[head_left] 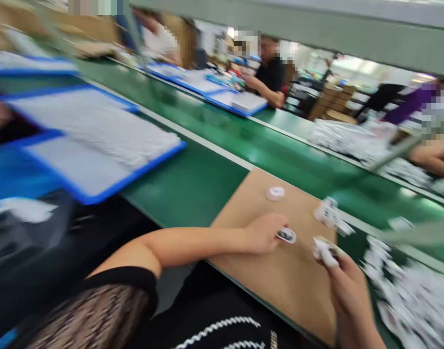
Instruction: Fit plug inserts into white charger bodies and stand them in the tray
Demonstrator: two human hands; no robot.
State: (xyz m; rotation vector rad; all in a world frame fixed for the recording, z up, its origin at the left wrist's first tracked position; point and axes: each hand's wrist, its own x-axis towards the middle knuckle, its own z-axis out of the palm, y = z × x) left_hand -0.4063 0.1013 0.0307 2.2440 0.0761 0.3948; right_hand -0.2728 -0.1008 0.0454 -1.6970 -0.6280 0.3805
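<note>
My left hand point(263, 233) is closed over the brown cardboard sheet point(240, 208), its fingers gripping a small white oval piece with a dark inside point(286, 235). To the right, my right hand point(349, 278) pinches a small white part point(324, 250) with something dark beside it; blur hides its exact kind. Beyond the left hand, a round white roll-like piece point(276, 193) rests on the cardboard. A few white parts with dark spots point(327, 212) lie at the cardboard's far right edge.
A heap of small white pieces point(418, 295) lies to the right. Blue-edged trays point(134, 172) of white parts stand at the left. Past the green belt point(214, 118), a person in black point(271, 72) works near more trays. Plastic-wrapped goods point(349, 138) lie at the far right.
</note>
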